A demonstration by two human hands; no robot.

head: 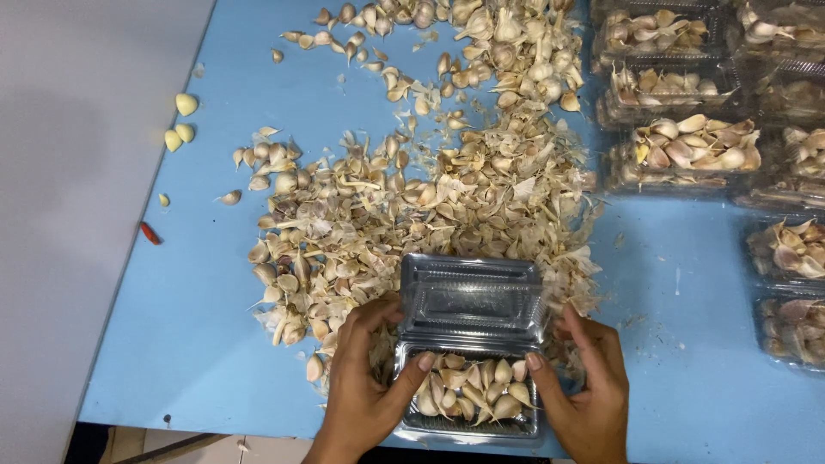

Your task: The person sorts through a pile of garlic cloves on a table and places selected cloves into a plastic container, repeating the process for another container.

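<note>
**Inspector:** Far left of the frame, on the grey surface: three peeled yellow cloves [180,125] and a small red scrap [150,233]. Centre-left to centre, a broad heap of unpeeled garlic cloves [387,202] and papery skins spreads over the blue table [198,344].

**Assistant:** And the hands?

**Inspector:** Bottom centre. The left hand [365,391] grips the left wall of a clear plastic clamshell box [468,387], fingers curled, thumb hooked over the rim near the hinge. The box base holds cloves; its lid [471,296] stands open, tilted back toward the heap. The right hand [584,387] mirrors it on the right wall, fingers partly closed on the plastic, index tip touching the rim.

**Assistant:** Handling advice?

**Inspector:** In my judgement, both hands should press evenly at the corners, keeping cloves below the rim so that nothing jams the seam.

**Assistant:** Right side?

**Inspector:** Upper right to lower right, filled clamshell boxes [687,150] sit closed, packed close together.
</note>
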